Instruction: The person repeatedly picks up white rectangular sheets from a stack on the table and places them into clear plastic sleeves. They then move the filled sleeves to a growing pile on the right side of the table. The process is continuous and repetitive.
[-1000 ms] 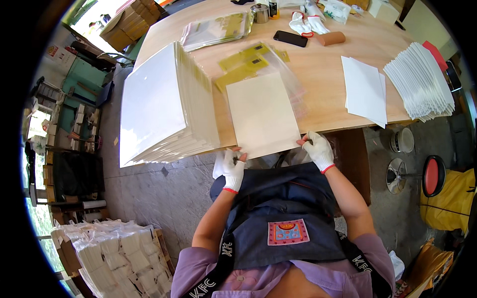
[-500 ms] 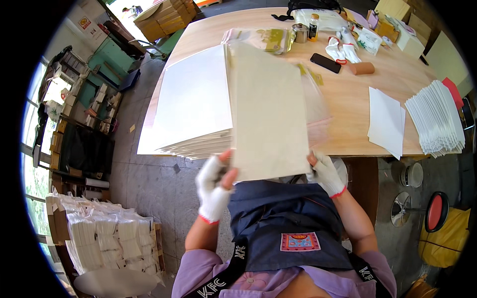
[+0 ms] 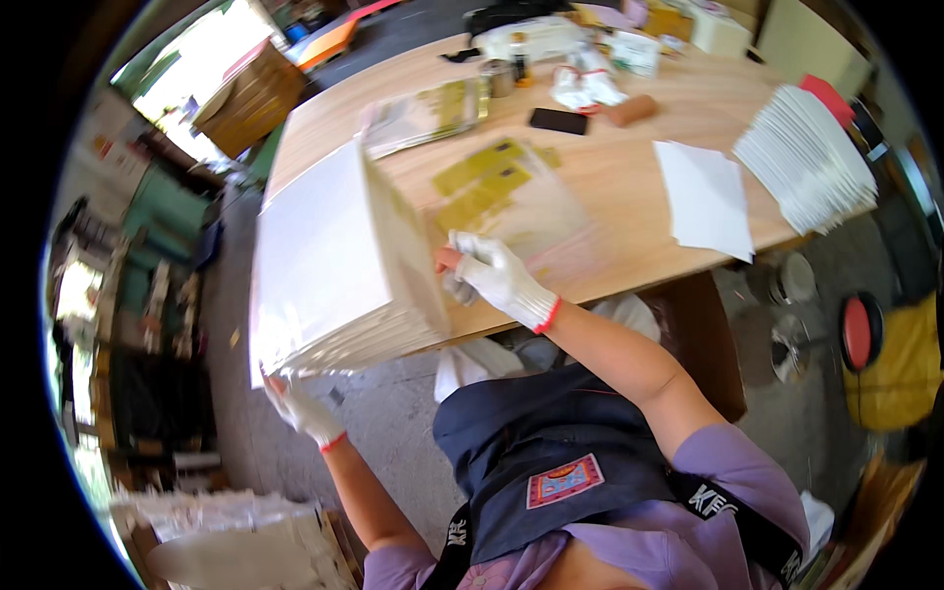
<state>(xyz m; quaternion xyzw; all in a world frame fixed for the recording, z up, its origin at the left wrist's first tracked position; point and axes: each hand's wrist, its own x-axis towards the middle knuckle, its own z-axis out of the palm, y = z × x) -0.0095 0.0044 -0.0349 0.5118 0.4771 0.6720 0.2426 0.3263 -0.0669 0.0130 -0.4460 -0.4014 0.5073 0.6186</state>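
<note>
A tall stack of white sheets, some with clear plastic edges, stands at the table's left front. By its near left corner is my left hand in a white glove, fingers stretched out at the plastic edge and holding nothing visible. My right hand, gloved with bare fingertips, hovers just right of the stack. Its fingers are loosely bent and apart, with nothing seen in them. Beneath and beyond it lie clear plastic bags with yellow-green print.
More printed bags lie behind the stack. A black phone, a brown roll, white gloves and a jar stand farther back. Loose white sheets and a fanned white pile are at right.
The pale sheet held between both hands has left them. My left hand went left and down to the stack's corner; my right hand moved left beside the stack. The view has shifted and turned.
</note>
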